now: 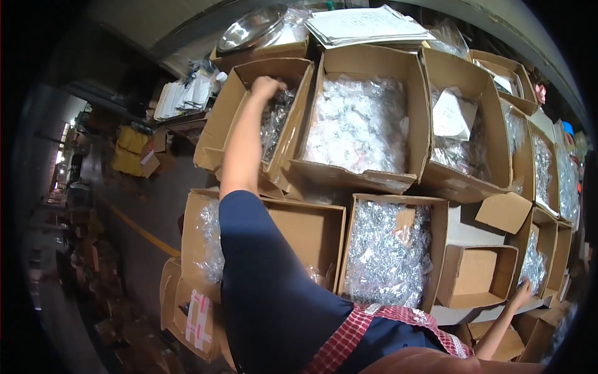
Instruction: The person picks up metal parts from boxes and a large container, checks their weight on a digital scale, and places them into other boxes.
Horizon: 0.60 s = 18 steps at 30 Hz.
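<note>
Left hand (pixel 266 87) reaches into an open brown cardboard box (pixel 240 93) of clear-bagged metal parts (pixel 274 121).
Its fingers curl closed on the bags; right hand (pixel 521 293) rests open on a box edge.

Left hand (pixel 266 87) reaches far forward, fingers curled; right hand (pixel 521 293) rests low.

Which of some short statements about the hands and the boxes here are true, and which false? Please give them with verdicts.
1. The left hand reaches into a far box of small clear bags. True.
2. The right hand holds the metal bowl. False: it rests at the edge of a low box on the right; the bowl sits on a far box, untouched.
3. The small box near the right hand is full of bags. False: it looks empty.
4. The stack of papers lies at the far side, beyond the boxes. True.
</note>
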Tool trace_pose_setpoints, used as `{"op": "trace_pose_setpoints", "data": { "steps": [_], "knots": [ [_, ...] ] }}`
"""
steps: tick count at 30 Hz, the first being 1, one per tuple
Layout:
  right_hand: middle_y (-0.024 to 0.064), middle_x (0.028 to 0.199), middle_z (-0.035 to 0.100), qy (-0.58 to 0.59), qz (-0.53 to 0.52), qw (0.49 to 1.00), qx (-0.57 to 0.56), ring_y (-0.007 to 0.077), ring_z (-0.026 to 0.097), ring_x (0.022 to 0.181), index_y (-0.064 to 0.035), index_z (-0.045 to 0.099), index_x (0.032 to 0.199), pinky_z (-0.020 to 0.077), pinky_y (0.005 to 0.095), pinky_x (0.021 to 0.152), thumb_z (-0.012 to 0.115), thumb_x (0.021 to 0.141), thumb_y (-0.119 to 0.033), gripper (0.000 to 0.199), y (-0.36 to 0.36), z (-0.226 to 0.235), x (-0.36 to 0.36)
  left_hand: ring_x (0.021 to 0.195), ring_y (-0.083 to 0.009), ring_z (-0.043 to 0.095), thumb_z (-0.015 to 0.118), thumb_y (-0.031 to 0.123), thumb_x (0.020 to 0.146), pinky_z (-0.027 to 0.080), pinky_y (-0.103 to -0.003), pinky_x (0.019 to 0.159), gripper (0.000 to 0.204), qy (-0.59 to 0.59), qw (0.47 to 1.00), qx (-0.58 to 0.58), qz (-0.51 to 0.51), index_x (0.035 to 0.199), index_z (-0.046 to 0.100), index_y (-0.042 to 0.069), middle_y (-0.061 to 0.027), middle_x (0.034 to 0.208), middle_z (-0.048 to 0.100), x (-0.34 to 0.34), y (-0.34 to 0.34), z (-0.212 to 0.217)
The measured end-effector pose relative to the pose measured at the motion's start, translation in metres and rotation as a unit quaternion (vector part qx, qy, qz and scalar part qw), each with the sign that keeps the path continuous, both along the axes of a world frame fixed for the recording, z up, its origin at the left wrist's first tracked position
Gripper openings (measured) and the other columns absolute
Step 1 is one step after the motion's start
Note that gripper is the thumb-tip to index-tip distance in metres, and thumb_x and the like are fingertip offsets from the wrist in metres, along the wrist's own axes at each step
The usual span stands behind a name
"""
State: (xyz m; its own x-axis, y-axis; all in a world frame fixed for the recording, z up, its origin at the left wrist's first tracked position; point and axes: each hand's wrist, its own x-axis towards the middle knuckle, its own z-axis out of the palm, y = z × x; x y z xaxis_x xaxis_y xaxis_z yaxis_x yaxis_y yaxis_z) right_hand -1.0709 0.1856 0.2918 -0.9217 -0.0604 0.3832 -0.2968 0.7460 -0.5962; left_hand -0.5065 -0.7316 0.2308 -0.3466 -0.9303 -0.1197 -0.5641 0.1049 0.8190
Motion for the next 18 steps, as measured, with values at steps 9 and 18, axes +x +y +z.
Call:
{"op": "trace_pose_setpoints", "data": {
  "steps": [9, 18],
  "knots": [
    [0.0007, 0.080, 0.065, 0.036, -0.024, 0.999, 0.016, 0.0091, 0.044, 0.059, -0.0046, 0.070, 0.103, 0.0364, 0.0255, 0.054, 0.052, 0.089, -0.028, 0.033, -0.037, 0.010, 0.022, 0.071, -0.0138, 0.058, 0.054, 0.019, 0.095, 0.054, -0.029, 0.057, 0.018, 0.523, 0.806, 0.240, -0.142, 0.098, 0.058, 0.002, -0.0085, 0.084, 0.059, -0.027, 0.090, 0.154],
    [0.0052, 0.099, 0.069, 0.026, -0.033, 0.999, 0.003, 0.0142, 0.060, 0.083, -0.0082, 0.067, 0.108, 0.0456, 0.0285, 0.075, 0.050, 0.090, -0.024, 0.029, -0.033, 0.011, 0.034, 0.078, -0.0286, 0.067, 0.068, 0.024, 0.073, 0.053, -0.037, 0.068, 0.045, -0.177, 0.928, -0.192, -0.267, 0.110, 0.062, -0.001, -0.0204, 0.091, 0.067, -0.185, 0.128, 0.087]
  ]
}}
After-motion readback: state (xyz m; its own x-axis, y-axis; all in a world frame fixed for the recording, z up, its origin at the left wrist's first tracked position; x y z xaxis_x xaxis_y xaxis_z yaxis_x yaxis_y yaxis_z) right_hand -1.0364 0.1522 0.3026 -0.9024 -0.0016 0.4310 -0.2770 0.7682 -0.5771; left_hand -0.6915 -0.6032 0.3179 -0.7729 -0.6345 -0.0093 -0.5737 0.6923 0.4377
